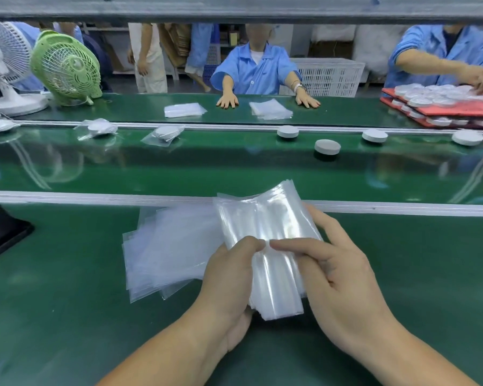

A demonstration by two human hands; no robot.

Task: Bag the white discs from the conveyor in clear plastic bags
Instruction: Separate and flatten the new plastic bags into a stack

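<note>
A thick stack of clear plastic bags (pixel 265 229) is held above the green worktop between both hands. My left hand (pixel 229 277) grips its left side from below, thumb on top. My right hand (pixel 335 268) grips the right side, its thumb meeting the left thumb on the top bag. More loose clear bags (pixel 168 246) lie fanned out on the worktop to the left. Several bare white discs ride the green conveyor (pixel 234 165), the closest disc (pixel 327 147) just beyond the stack, with others (pixel 287 132) (pixel 374 135) along the far edge. Two bagged discs (pixel 165 134) (pixel 101 128) lie further left.
A metal rail (pixel 95 196) separates my worktop from the belt. A black tray corner (pixel 0 232) sits at the left. Across the belt, a person's hands (pixel 227 101) lie flat by bag piles (pixel 184 110). Red trays of discs (pixel 441 107) stand far right, fans (pixel 64 65) far left.
</note>
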